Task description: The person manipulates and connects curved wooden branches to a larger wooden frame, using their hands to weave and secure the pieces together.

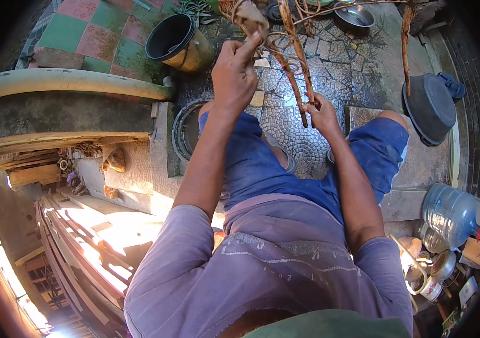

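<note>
My left hand [235, 76] is raised at the top centre, its fingers closed on a crumpled brown rag-like piece [253, 18]; whether this is cloth or sandpaper I cannot tell. The piece lies against thin curled brown stems. Lower and to the right, my right hand [323, 115] grips a bare brown branch [301, 48] near its lower end. A second branch [290, 79] runs beside it, and both ends point down between my knees. Twisted thin vines [285, 55] loop around the two branches. Their upper parts run out of view at the top.
A black bucket [179, 42] stands at the upper left, near a long pale pipe [76, 81]. A round tub [186, 127] is beside my left knee. To the right are a dark basin [430, 110], a blue water jug [448, 211] and assorted clutter. A metal bowl [355, 17] sits far ahead.
</note>
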Available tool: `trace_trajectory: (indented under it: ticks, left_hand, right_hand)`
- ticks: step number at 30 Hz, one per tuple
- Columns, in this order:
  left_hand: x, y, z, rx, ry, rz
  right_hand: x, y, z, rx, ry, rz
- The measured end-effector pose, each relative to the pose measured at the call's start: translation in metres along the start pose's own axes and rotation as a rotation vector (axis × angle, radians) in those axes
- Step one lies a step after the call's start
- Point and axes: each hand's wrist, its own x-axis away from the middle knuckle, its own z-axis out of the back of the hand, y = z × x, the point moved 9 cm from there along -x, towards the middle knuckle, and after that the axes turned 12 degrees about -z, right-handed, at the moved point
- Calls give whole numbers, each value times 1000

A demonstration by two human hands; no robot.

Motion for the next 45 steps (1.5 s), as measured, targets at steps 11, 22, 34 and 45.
trace_trajectory:
  ticks: [11, 22, 34, 45]
  left_hand:
    - [20, -18, -17, 443, 266, 183]
    - [66, -37, -68, 763, 405, 526]
    - [64, -47, -114, 955, 489, 580]
    - [128, -50, -154, 1021, 391, 784]
  right_hand:
    - [8, -18, 0, -3, -5, 36]
    - [0, -12, 4, -13, 24, 63]
    - [7, -19, 9, 15, 55, 67]
    - [1, -19, 5, 56, 77, 100]
